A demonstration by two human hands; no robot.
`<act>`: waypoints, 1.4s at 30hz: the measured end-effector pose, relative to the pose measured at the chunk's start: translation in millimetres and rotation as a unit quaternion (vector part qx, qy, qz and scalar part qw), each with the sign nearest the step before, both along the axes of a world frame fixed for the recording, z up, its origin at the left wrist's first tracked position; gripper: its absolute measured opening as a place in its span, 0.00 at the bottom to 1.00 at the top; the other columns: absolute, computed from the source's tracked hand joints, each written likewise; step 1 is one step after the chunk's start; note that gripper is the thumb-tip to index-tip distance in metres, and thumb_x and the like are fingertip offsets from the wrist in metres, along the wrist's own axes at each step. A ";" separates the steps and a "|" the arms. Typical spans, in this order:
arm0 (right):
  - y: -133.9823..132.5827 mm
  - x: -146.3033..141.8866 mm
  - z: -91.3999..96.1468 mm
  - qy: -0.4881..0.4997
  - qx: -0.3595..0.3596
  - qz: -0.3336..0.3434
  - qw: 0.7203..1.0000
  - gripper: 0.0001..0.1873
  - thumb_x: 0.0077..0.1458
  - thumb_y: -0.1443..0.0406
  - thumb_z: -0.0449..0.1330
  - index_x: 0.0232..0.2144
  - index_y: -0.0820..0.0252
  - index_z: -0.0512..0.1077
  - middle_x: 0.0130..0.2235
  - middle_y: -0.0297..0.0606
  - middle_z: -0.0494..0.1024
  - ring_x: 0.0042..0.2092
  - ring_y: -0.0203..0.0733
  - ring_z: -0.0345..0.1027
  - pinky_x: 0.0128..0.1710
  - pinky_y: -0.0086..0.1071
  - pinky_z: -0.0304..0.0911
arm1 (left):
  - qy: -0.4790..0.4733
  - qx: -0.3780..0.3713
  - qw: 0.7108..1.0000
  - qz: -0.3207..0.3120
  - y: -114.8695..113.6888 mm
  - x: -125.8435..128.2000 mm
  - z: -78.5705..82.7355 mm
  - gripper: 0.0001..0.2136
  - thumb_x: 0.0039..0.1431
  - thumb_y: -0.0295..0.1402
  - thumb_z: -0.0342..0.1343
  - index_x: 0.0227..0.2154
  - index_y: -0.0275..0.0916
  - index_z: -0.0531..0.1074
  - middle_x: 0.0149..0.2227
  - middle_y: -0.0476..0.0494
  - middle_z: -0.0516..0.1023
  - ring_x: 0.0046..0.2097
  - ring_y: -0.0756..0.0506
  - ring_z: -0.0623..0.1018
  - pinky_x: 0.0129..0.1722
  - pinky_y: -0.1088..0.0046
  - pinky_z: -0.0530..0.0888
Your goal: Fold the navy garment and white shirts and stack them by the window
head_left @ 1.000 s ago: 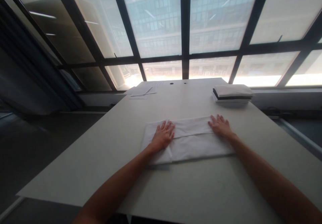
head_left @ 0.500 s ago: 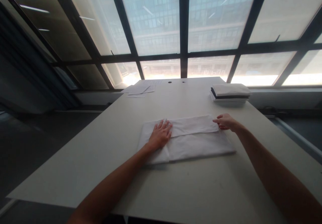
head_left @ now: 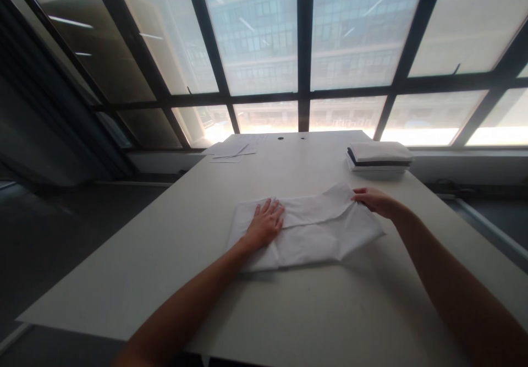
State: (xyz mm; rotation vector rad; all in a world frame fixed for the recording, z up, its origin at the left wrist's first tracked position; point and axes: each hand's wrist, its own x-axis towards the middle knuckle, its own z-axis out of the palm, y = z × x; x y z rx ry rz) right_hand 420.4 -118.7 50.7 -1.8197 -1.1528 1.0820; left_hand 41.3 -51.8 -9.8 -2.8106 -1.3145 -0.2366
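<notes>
A white cloth (head_left: 313, 235), folded into a long strip, lies on the pale table (head_left: 289, 312) in front of me. My left hand (head_left: 266, 224) rests flat on its left part, fingers spread. My right hand (head_left: 373, 200) pinches the cloth's right end and holds it raised a little off the table, so the cloth bends up there.
A stack of folded cloths (head_left: 379, 159), white with a dark layer, sits at the table's far right. Loose paper sheets (head_left: 231, 150) lie at the far left corner. Large windows with dark frames stand behind the table. Dark floor lies to the left.
My right hand went from lying flat on the cloth's right end to pinching it and lifting it. My left hand stayed pressed on the left part.
</notes>
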 end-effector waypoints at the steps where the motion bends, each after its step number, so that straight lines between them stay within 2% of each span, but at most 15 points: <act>1: -0.8 -8.0 7.9 0.012 0.009 -0.003 1.000 0.18 0.47 0.64 0.65 0.41 0.67 0.79 0.26 0.35 0.75 0.25 0.33 0.65 0.24 0.24 0.60 | -0.004 0.007 1.000 -0.011 0.4 0.6 -0.3 0.23 0.71 0.39 0.43 0.66 0.44 0.63 0.72 0.42 0.55 0.73 0.36 0.48 0.69 0.46 0.49; 3: -2.2 -26.5 22.3 0.037 0.027 0.004 0.999 0.19 0.47 0.66 0.64 0.43 0.68 0.79 0.26 0.36 0.76 0.24 0.32 0.63 0.23 0.23 0.58 | -0.010 0.009 0.999 -0.049 0.8 2.1 0.1 0.23 0.72 0.39 0.43 0.66 0.43 0.62 0.71 0.42 0.56 0.73 0.38 0.49 0.69 0.48 0.48; 7: 1.4 -69.7 39.3 0.002 0.075 0.002 0.997 0.18 0.48 0.69 0.60 0.42 0.70 0.79 0.21 0.33 0.73 0.20 0.31 0.59 0.20 0.23 0.54 | -0.012 -0.012 0.991 -0.136 0.1 4.5 3.0 0.23 0.74 0.41 0.40 0.67 0.42 0.60 0.70 0.42 0.59 0.72 0.42 0.54 0.70 0.53 0.50; 12: 21.3 -127.4 43.5 -0.114 0.114 0.052 0.985 0.12 0.47 0.70 0.59 0.34 0.69 0.79 0.19 0.34 0.74 0.22 0.35 0.66 0.22 0.24 0.57 | -0.015 -0.008 0.987 -0.160 -0.3 4.4 3.0 0.22 0.74 0.43 0.41 0.67 0.45 0.61 0.68 0.43 0.63 0.71 0.43 0.57 0.70 0.53 0.47; 15: 32.6 -162.0 40.3 -0.244 0.116 0.103 0.957 0.09 0.48 0.69 0.60 0.30 0.68 0.79 0.24 0.41 0.79 0.28 0.39 0.72 0.26 0.25 0.60 | -0.032 -0.019 0.988 -0.149 0.2 3.9 2.4 0.21 0.74 0.39 0.41 0.66 0.44 0.63 0.67 0.42 0.65 0.70 0.44 0.60 0.70 0.54 0.49; 18: 37.8 -192.7 28.5 -0.365 0.082 0.120 0.920 0.11 0.51 0.67 0.61 0.35 0.67 0.79 0.35 0.51 0.83 0.38 0.46 0.77 0.35 0.29 0.65 | -0.070 -0.035 0.987 -0.142 -0.3 3.6 3.5 0.20 0.73 0.34 0.44 0.64 0.44 0.65 0.65 0.43 0.68 0.67 0.45 0.64 0.70 0.57 0.50; 22: 35.2 -219.2 -0.1 -0.415 0.054 0.144 0.897 0.14 0.57 0.68 0.57 0.42 0.67 0.79 0.43 0.57 0.82 0.46 0.53 0.77 0.42 0.35 0.67 | -0.114 -0.049 0.982 -0.141 -1.1 5.2 5.3 0.18 0.70 0.31 0.46 0.58 0.46 0.72 0.61 0.45 0.73 0.64 0.45 0.68 0.70 0.57 0.51; 27: 26.6 -222.3 -28.5 -0.402 0.111 0.191 0.889 0.17 0.61 0.68 0.53 0.46 0.70 0.77 0.46 0.58 0.81 0.49 0.54 0.76 0.48 0.39 0.66 | -0.138 -0.063 0.981 -0.123 2.0 7.9 4.7 0.17 0.66 0.27 0.48 0.52 0.43 0.76 0.55 0.42 0.77 0.58 0.44 0.73 0.67 0.57 0.59; 31: 27.7 -194.0 -30.8 -0.249 0.159 0.267 0.917 0.23 0.64 0.65 0.50 0.57 0.69 0.70 0.41 0.48 0.83 0.41 0.46 0.77 0.45 0.36 0.68 | -0.177 -0.067 0.979 -0.076 4.0 7.9 4.9 0.13 0.65 0.26 0.48 0.41 0.38 0.79 0.44 0.40 0.80 0.50 0.43 0.77 0.57 0.65 0.70; 32: 29.4 -183.3 -30.5 -0.219 0.169 0.253 0.927 0.24 0.64 0.65 0.49 0.59 0.68 0.69 0.41 0.46 0.83 0.40 0.44 0.77 0.46 0.36 0.68 | -0.185 -0.065 0.978 -0.065 3.8 8.0 5.1 0.13 0.65 0.26 0.47 0.40 0.38 0.78 0.43 0.40 0.79 0.48 0.44 0.77 0.55 0.66 0.72; 34: 33.3 -161.7 -32.4 -0.220 0.206 0.162 0.940 0.25 0.64 0.66 0.46 0.59 0.67 0.70 0.47 0.47 0.82 0.46 0.44 0.76 0.52 0.37 0.66 | -0.200 -0.058 0.977 -0.052 2.7 8.9 5.4 0.12 0.66 0.28 0.47 0.42 0.39 0.77 0.42 0.41 0.79 0.47 0.43 0.77 0.54 0.67 0.72; 36: 35.5 -145.4 -39.6 -0.273 0.234 0.061 0.931 0.26 0.64 0.65 0.45 0.58 0.70 0.71 0.56 0.52 0.77 0.58 0.48 0.69 0.61 0.41 0.59 | -0.218 -0.057 0.973 -0.046 1.3 9.9 4.9 0.12 0.67 0.29 0.48 0.47 0.39 0.76 0.45 0.42 0.80 0.49 0.43 0.77 0.55 0.66 0.71; 37: 35.2 -140.9 -45.2 -0.300 0.227 0.039 0.926 0.27 0.65 0.64 0.45 0.60 0.72 0.69 0.60 0.54 0.72 0.63 0.50 0.63 0.65 0.42 0.54 | -0.229 -0.060 0.970 -0.045 0.9 10.3 4.4 0.13 0.67 0.30 0.48 0.49 0.39 0.75 0.47 0.42 0.80 0.51 0.43 0.77 0.56 0.66 0.70; 40: 25.6 -141.9 -64.2 -0.347 0.153 0.057 0.924 0.33 0.67 0.60 0.45 0.66 0.80 0.59 0.68 0.61 0.59 0.70 0.54 0.49 0.69 0.44 0.45 | -0.265 -0.076 0.960 -0.044 2.2 10.3 2.9 0.15 0.68 0.29 0.47 0.53 0.39 0.73 0.49 0.41 0.80 0.52 0.44 0.77 0.57 0.67 0.70; 42: 10.1 -149.7 -73.5 -0.361 0.119 0.076 0.922 0.36 0.68 0.57 0.45 0.68 0.82 0.54 0.71 0.62 0.51 0.72 0.56 0.42 0.70 0.45 0.42 | -0.289 -0.082 0.954 -0.026 6.7 10.5 4.4 0.15 0.67 0.28 0.47 0.53 0.38 0.73 0.48 0.41 0.80 0.50 0.44 0.78 0.55 0.67 0.72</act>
